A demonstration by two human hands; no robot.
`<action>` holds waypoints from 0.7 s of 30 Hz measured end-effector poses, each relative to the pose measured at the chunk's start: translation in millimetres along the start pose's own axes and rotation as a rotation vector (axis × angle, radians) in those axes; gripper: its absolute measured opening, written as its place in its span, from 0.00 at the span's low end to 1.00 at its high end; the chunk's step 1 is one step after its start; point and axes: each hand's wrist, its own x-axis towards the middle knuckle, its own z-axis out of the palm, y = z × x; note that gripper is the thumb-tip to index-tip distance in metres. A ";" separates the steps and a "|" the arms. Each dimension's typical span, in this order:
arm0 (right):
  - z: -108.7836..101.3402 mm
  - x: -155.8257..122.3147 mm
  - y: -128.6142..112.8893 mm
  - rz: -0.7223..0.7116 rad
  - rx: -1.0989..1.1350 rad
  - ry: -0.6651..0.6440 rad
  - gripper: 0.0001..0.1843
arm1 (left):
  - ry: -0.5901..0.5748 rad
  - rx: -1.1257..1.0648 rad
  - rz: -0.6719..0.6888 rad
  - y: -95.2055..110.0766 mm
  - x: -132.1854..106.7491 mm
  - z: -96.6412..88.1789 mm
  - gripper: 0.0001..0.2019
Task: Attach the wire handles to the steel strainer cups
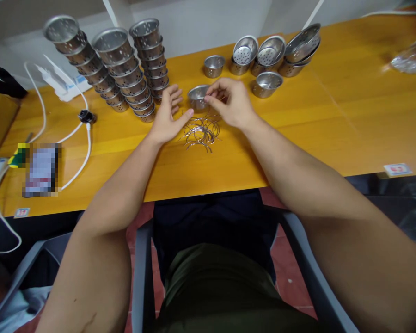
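A small perforated metal strainer cup stands upright on the table between my hands. My left hand is open to its left, thumb and fingers apart, with nothing in it. At the cup's right rim, the thumb and forefinger of my right hand are pinched together. What they grip, perhaps a thin wire, is too small and hidden to make out. Just in front of the cup lies a loose pile of thin curved metal wires, close to my left thumb.
Tall stacks of perforated cups lean behind my left hand. More cups stand at the back right, some nested and tilted. A pixelated phone-like object, white cables and a power strip lie left. Crumpled clear plastic lies far right.
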 end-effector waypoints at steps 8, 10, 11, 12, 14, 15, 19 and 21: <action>-13.2 17.7 36.5 0.192 -0.151 0.048 0.28 | -0.068 0.069 0.059 6.5 -5.2 2.6 0.36; -6.1 17.2 36.8 0.178 -0.118 0.021 0.28 | -0.075 0.069 0.092 11.4 -5.9 2.2 0.29; -1.5 16.6 36.3 0.161 -0.080 0.001 0.29 | -0.078 0.071 0.106 13.0 -6.0 2.0 0.27; 3.1 16.0 35.3 0.137 -0.035 -0.024 0.31 | -0.080 0.075 0.113 14.0 -6.0 1.8 0.25; 9.6 15.0 31.7 0.077 0.039 -0.076 0.35 | -0.085 0.077 0.106 14.3 -5.9 1.8 0.24; 10.4 14.7 29.0 0.051 0.055 -0.096 0.36 | -0.087 0.074 0.097 13.7 -5.8 1.8 0.25; -6.3 15.7 10.6 0.055 -0.075 -0.054 0.29 | -0.101 0.059 0.066 9.3 -5.8 1.4 0.31; -24.8 15.8 -1.7 0.077 -0.266 0.064 0.13 | -0.099 0.060 0.058 7.2 -6.2 0.9 0.32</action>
